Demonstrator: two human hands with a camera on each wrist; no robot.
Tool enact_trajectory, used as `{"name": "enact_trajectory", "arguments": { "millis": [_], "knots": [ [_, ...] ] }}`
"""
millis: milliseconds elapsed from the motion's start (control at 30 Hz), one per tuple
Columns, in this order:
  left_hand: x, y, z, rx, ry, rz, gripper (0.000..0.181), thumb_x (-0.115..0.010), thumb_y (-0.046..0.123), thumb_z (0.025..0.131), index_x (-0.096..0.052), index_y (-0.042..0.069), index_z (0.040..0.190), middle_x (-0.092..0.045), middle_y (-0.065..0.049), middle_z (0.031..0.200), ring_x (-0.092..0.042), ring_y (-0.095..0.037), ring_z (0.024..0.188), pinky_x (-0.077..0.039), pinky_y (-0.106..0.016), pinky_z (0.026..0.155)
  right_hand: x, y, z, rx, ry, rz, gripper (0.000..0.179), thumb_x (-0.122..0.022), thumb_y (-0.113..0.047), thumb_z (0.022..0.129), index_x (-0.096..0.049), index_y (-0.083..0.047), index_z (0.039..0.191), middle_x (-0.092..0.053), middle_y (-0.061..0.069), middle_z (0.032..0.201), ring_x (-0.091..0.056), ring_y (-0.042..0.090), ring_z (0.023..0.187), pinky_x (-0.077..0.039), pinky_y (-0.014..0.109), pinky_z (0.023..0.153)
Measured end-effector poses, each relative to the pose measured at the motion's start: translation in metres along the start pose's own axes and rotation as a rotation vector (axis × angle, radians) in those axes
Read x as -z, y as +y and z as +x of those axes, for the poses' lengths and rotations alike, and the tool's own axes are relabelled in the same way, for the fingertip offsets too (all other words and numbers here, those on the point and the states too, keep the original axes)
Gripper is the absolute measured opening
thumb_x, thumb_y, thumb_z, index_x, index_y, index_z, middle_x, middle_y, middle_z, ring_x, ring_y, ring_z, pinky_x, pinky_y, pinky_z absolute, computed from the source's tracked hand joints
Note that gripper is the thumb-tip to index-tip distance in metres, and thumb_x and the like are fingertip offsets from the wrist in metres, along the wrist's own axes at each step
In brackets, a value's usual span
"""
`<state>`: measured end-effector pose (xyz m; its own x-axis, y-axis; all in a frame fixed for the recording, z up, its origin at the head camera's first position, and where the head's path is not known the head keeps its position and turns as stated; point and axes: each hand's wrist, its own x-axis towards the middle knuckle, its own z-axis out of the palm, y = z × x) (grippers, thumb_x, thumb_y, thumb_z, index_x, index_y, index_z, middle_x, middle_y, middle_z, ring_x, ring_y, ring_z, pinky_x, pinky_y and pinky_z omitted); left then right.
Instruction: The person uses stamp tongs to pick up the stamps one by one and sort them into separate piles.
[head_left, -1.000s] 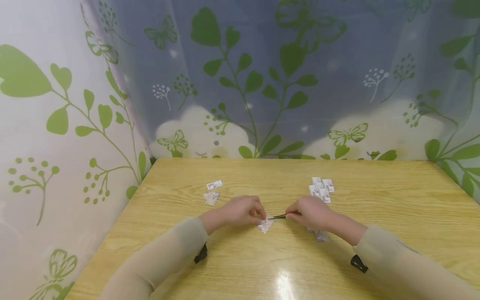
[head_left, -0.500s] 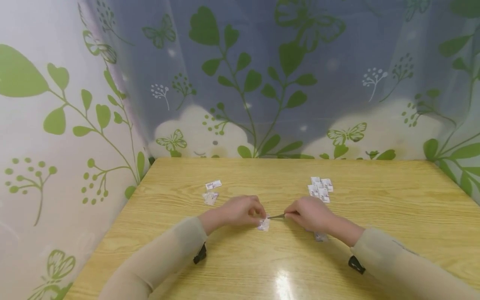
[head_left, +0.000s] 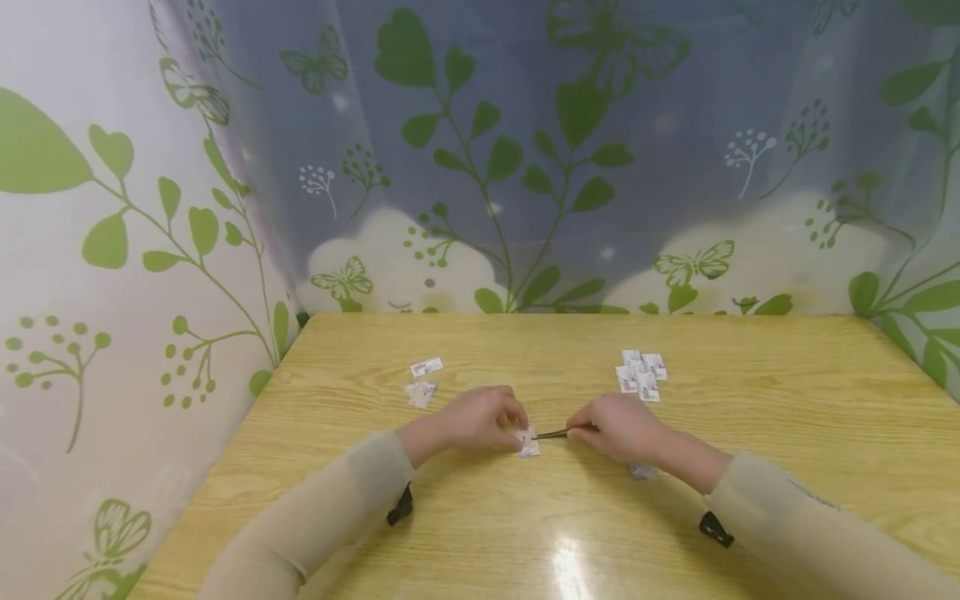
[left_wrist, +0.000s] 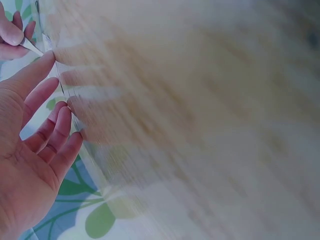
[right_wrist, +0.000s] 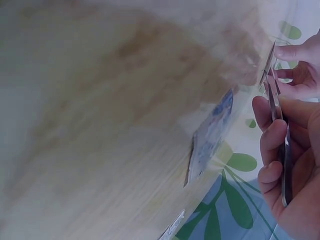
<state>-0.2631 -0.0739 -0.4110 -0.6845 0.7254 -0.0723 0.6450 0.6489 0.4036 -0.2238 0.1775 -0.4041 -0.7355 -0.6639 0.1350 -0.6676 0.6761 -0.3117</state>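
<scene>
Evidently both hands meet over a small clear packet (head_left: 530, 447), which lies on the wooden table (head_left: 480, 525) just below the middle of the frame. The left hand (head_left: 483, 418) comes in from the left; its fingers are loosely bent and spread apart, with the tips down at the packet's upper left edge. Opposite it, the right hand (head_left: 618, 427) is clamped on a pair of tweezers (head_left: 552, 434), thumb and fingers pressed along the metal. The tweezers point left, their tips over the packet; whether they pinch it cannot be told.

Left of centre, above the left hand, lie a white card (head_left: 427, 367) and, just beneath it, another clear packet (head_left: 420, 394). Right of centre, above the right hand, is an overlapping group of white cards (head_left: 641, 375). A further packet (head_left: 642, 472) shows partly below the right hand. Pale sleeves (head_left: 322, 508) reach in from both lower corners, and a leaf-patterned cloth (head_left: 480, 167) fills the upper frame.
</scene>
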Motion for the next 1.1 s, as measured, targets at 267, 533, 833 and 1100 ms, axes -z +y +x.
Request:
{"name": "enact_trajectory", "arguments": {
  "millis": [267, 533, 833, 1100],
  "knots": [
    [0.002, 0.001, 0.0, -0.009, -0.001, -0.005, 0.022, -0.079, 0.03, 0.081, -0.072, 0.022, 0.1, -0.058, 0.01, 0.095, -0.057, -0.006, 0.084, -0.046, -0.023, 0.074, 0.001, -0.002, -0.002, 0.052, 0.024, -0.009, 0.01, -0.067, -0.01, 0.091, -0.077, -0.008, 0.093, -0.073, 0.001, 0.086, -0.066, 0.009, 0.071, -0.05, 0.025, 0.059],
    [0.003, 0.0, -0.002, -0.032, -0.01, -0.022, 0.021, -0.077, 0.03, 0.084, -0.071, 0.019, 0.101, -0.059, 0.008, 0.096, -0.058, -0.008, 0.084, -0.047, -0.024, 0.074, -0.001, -0.004, -0.003, 0.029, 0.036, -0.004, 0.011, -0.068, -0.011, 0.09, -0.077, -0.006, 0.095, -0.073, 0.004, 0.088, -0.068, 0.014, 0.074, -0.053, 0.027, 0.062],
    [0.021, -0.027, -0.027, -0.054, 0.126, -0.106, 0.017, -0.072, 0.025, 0.089, -0.073, 0.015, 0.103, -0.062, 0.007, 0.103, -0.059, -0.012, 0.085, -0.048, -0.03, 0.072, 0.019, -0.003, -0.02, -0.034, 0.083, 0.091, 0.011, -0.064, -0.01, 0.093, -0.075, -0.008, 0.09, -0.063, -0.009, 0.068, -0.049, -0.002, 0.054, -0.043, 0.023, 0.052],
    [0.041, -0.07, -0.05, -0.004, 0.241, -0.135, 0.015, -0.073, 0.016, 0.087, -0.073, 0.009, 0.1, -0.065, -0.001, 0.098, -0.059, -0.014, 0.081, -0.049, -0.035, 0.073, 0.044, 0.003, -0.049, -0.111, 0.094, 0.102, 0.019, -0.065, -0.011, 0.093, -0.074, 0.002, 0.104, -0.068, -0.005, 0.072, -0.053, -0.001, 0.054, -0.038, 0.023, 0.046]
  ]
}}
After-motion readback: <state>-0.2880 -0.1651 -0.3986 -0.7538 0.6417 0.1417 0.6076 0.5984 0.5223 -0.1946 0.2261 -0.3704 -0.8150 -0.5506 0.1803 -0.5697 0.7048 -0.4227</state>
